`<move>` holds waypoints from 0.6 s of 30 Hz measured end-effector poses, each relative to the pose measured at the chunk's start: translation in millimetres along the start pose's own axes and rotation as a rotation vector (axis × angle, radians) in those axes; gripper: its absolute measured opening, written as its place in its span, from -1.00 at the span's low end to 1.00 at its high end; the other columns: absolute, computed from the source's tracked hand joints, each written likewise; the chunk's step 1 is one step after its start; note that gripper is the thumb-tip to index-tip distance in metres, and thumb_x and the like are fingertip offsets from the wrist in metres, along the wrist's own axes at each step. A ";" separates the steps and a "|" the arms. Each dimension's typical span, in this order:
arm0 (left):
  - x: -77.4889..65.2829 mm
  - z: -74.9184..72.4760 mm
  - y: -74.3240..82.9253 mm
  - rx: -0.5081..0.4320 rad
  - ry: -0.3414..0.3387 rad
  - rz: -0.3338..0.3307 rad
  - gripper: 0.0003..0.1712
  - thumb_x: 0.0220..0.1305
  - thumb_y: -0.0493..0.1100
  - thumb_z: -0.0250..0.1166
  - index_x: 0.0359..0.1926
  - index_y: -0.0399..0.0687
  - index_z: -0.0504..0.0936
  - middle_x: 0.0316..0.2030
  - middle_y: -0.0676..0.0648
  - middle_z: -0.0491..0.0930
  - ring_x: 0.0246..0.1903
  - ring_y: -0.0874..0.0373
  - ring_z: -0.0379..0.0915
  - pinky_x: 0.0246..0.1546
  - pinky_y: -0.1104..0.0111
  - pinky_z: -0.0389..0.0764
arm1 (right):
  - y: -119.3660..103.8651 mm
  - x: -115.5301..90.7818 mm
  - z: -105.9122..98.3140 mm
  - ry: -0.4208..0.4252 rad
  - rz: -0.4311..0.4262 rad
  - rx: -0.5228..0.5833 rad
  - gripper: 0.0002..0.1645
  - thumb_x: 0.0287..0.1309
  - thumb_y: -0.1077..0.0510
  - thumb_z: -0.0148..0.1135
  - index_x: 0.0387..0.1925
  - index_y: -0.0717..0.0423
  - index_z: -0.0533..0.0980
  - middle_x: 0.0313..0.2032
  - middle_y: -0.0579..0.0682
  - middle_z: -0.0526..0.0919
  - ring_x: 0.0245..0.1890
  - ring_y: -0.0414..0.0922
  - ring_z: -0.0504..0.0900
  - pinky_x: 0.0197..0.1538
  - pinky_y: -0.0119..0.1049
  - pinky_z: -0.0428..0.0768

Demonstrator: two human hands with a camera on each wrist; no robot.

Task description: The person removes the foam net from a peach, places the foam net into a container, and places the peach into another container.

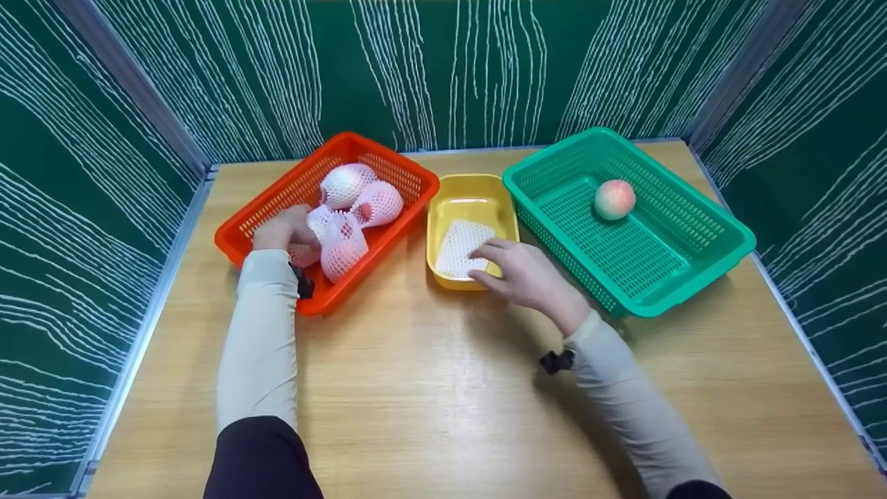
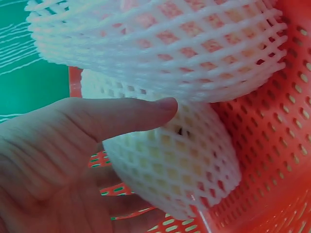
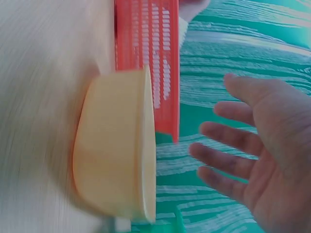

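In the head view, my left hand (image 1: 284, 227) is inside the red basket (image 1: 409, 170) among several fruits in white foam nets. The left wrist view shows my left hand's thumb laid over a netted peach (image 2: 170, 165), with fingers around its far side. Another netted fruit (image 2: 194, 48) sits close by, partly covering it. My right hand (image 1: 530, 274), fingers spread and holding nothing, hovers over the front right of the yellow tray (image 1: 471, 283). An empty white foam net (image 1: 461, 249) lies flat in that tray.
A green basket (image 1: 665, 305) stands on the right with one bare peach (image 1: 615, 199) inside. All three containers are on a wooden table (image 1: 416, 402). Green walls (image 1: 429, 76) with white streaks close off the back and sides.
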State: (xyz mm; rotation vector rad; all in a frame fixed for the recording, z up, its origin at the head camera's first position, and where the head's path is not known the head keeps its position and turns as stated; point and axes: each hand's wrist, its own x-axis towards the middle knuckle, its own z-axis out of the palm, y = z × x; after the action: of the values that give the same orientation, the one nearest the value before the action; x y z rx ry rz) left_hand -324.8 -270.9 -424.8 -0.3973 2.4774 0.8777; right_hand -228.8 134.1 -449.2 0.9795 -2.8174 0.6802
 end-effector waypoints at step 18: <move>10.8 12.2 -15.6 -0.007 0.065 -0.016 0.23 -0.28 -0.15 0.62 0.44 0.14 0.12 0.23 -0.15 0.23 0.16 -0.14 0.17 0.21 -0.17 0.25 | -41.6 127.4 45.9 -0.121 -0.159 -0.126 -0.56 0.20 -0.04 0.31 0.12 -0.14 0.60 0.05 -0.11 0.61 -0.04 -0.15 0.57 0.08 -0.28 0.52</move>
State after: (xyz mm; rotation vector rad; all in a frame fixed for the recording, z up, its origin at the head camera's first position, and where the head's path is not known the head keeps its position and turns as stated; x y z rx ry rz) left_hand -323.2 -275.8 -446.7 -0.4542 2.5276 0.8802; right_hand -301.3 12.5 -446.7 1.2434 -2.8014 0.4346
